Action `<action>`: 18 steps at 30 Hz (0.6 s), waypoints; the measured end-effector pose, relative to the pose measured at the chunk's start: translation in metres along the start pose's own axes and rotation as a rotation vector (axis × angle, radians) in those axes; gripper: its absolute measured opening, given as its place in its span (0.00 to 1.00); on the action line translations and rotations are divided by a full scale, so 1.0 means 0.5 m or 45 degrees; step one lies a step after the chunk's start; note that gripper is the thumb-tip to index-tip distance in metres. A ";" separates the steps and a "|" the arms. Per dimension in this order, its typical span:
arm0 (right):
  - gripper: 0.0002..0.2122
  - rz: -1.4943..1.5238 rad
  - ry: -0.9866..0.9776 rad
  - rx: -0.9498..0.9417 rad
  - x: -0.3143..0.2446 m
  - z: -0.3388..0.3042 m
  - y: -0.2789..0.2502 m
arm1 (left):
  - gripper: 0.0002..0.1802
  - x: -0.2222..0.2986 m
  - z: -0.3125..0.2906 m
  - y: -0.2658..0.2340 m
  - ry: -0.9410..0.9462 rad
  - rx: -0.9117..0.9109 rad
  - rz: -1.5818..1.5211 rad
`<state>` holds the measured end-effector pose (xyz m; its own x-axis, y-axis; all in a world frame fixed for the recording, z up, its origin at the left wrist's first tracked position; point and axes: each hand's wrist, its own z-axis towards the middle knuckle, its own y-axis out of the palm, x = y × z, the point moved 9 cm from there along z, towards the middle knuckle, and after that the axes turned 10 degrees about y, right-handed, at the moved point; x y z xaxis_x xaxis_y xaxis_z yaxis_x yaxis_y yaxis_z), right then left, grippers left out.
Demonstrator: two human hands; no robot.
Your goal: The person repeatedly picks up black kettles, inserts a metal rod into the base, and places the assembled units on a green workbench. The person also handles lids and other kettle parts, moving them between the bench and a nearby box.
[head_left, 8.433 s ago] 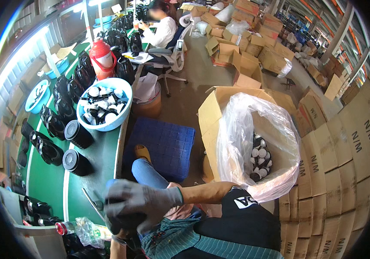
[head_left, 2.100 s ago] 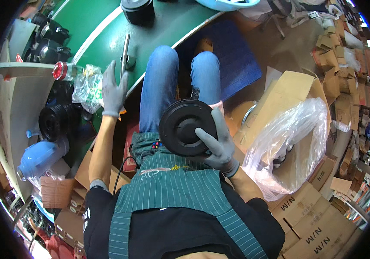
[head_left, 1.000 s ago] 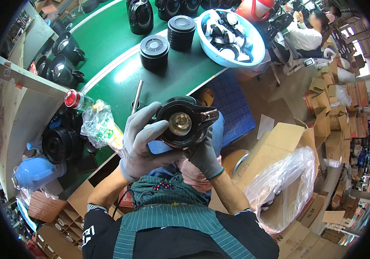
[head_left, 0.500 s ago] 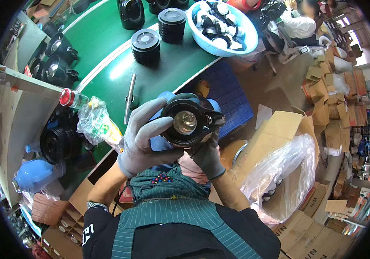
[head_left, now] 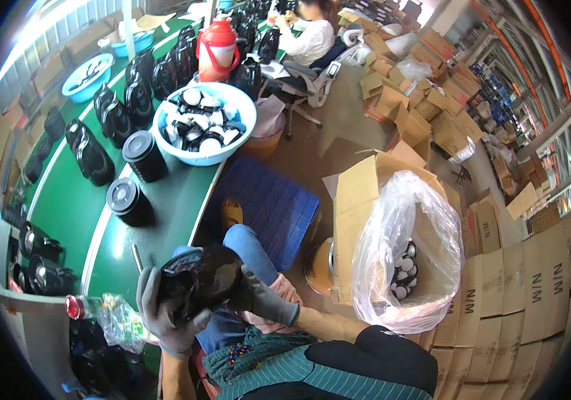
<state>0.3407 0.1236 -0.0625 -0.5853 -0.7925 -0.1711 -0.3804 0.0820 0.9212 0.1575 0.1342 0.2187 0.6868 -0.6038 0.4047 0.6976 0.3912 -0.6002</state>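
Note:
Both my gloved hands hold a round black plastic housing (head_left: 199,283) over my lap, beside the green table's edge (head_left: 109,257). My left hand (head_left: 162,317) cups it from below and the left side. My right hand (head_left: 262,300) presses against its right side. A thin metal tool (head_left: 137,257) lies on the table just above my left hand. Two black cylindrical parts (head_left: 129,200) stand farther up the table.
A light blue basin (head_left: 232,103) of black and white parts sits on the table, with black housings (head_left: 92,150) behind it. A cardboard box lined with a clear bag (head_left: 402,257) stands to my right, a blue mat (head_left: 269,207) on the floor. Another person (head_left: 309,33) sits far back.
My head has tilted up, so the room and far table come into view. The black housing stays in both hands and has turned, its open face no longer showing.

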 end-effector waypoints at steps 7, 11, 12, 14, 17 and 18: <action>0.30 -0.964 -0.210 0.258 0.002 -0.037 0.095 | 0.31 0.033 -0.011 -0.010 0.213 0.004 0.237; 0.26 -1.462 -0.310 0.042 0.109 -0.024 0.034 | 0.17 0.029 0.047 -0.009 0.157 -0.002 0.008; 0.26 -1.031 -0.230 -0.186 0.135 -0.022 0.041 | 0.15 0.020 0.055 -0.002 0.174 -0.026 -0.022; 0.26 -0.059 0.081 -0.582 0.188 -0.016 0.058 | 0.14 0.010 0.053 0.006 0.117 -0.101 -0.028; 0.36 0.254 0.357 -0.038 0.216 -0.049 0.116 | 0.14 -0.003 0.037 0.003 0.051 -0.151 0.003; 0.36 0.174 0.362 0.002 0.209 -0.045 0.114 | 0.12 0.002 0.034 -0.004 0.100 -0.142 0.019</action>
<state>0.2737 0.0318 -0.0200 -0.4074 -0.9113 0.0594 -0.3129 0.2004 0.9284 0.1604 0.1449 0.2321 0.6755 -0.6530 0.3426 0.6577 0.3235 -0.6802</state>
